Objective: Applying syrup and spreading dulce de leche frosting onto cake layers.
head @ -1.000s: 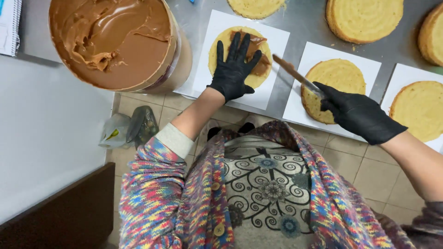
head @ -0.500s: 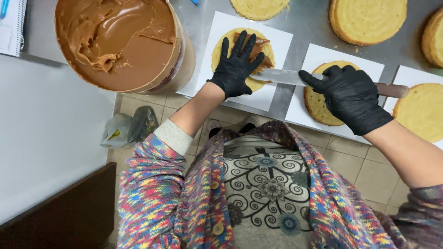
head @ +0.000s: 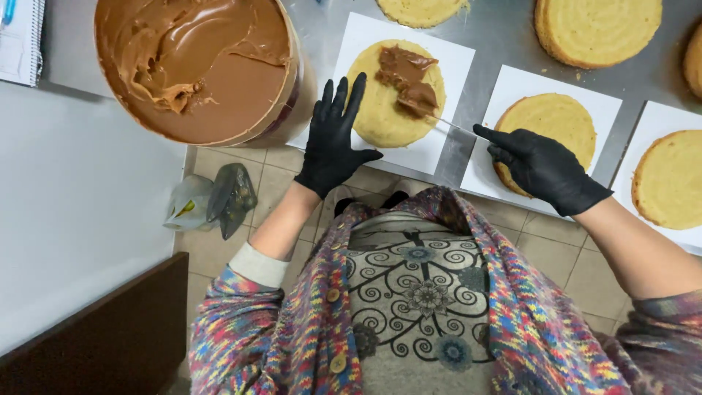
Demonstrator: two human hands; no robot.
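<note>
My left hand (head: 335, 135), in a black glove, lies flat with fingers spread on the left edge of a round yellow cake layer (head: 380, 102) and its white card. A dollop of brown cream (head: 406, 77) sits on that layer. My right hand (head: 542, 167), also gloved in black, grips a thin metal spatula (head: 447, 122) whose tip touches the cream. The right hand hovers over a second cake layer (head: 550, 124) on another white card.
A large round tub of brown cream (head: 196, 66) stands at the left on the steel table (head: 497, 36). More cake layers lie at the top (head: 596, 29) and right (head: 669, 179). A crumpled plastic bag (head: 212, 199) lies on the tiled floor.
My left hand slid off the middle of the cake to its left edge, baring the cream. My right hand turned the spatula so its blade now points left into the cream.
</note>
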